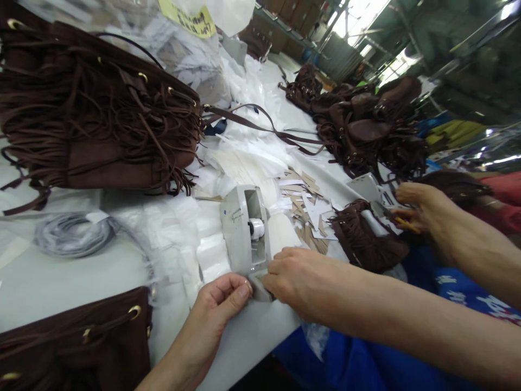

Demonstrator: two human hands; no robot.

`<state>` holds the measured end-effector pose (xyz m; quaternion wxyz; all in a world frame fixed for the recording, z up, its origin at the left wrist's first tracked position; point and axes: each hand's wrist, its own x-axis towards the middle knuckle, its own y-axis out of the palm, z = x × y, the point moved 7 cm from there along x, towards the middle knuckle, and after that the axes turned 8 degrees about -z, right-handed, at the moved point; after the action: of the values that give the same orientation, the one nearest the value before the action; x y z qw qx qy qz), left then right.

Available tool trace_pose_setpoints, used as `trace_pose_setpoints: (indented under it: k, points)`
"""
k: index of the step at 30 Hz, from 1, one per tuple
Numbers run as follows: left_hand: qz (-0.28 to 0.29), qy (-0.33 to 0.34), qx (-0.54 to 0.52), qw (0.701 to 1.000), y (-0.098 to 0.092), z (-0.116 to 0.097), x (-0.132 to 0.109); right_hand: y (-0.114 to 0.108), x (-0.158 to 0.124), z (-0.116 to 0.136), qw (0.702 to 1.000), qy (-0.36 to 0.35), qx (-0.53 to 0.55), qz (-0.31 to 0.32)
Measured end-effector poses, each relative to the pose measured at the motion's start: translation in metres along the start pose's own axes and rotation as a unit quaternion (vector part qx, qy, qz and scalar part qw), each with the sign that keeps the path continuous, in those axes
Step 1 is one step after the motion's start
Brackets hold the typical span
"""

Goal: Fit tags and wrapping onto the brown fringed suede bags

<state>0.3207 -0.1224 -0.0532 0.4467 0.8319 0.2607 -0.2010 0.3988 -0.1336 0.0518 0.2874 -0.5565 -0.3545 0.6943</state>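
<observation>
A grey tape dispenser (238,228) with a white roll core stands on the white-covered table (52,277). My left hand (217,304) comes up from the bottom edge, its thumb and forefinger pinched together at the dispenser's near end. My right hand (297,282) reaches in from the right with its fingers curled down against the same end, touching my left fingertips. What the fingers hold there is too small to make out.
A brown fringed suede bag (93,114) lies at the far left, another bag (77,342) at the near left, and more are piled at the back right (362,125). Another person's hand (415,209) works on a small fringed piece (366,239). Paper tags (305,201) and a grey cord coil (71,233) lie about.
</observation>
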Motion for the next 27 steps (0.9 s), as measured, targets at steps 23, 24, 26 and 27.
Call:
trace_pose_setpoints:
  k: [23, 24, 26, 27]
  points:
    - [0.007, 0.007, 0.009, 1.0, 0.001, -0.004, -0.001, -0.004, -0.026, -0.03, 0.928, 0.111, 0.338, -0.107]
    - [0.009, 0.01, 0.011, 1.0, 0.001, -0.005, -0.001, -0.004, -0.025, -0.029, 0.928, 0.106, 0.343, -0.103]
    - [0.01, 0.012, 0.011, 1.0, 0.001, -0.005, -0.002, -0.005, -0.024, -0.029, 0.923, 0.097, 0.357, -0.103]
    - [0.01, 0.011, 0.009, 1.0, 0.001, -0.005, -0.002, -0.005, -0.023, -0.029, 0.92, 0.094, 0.365, -0.104]
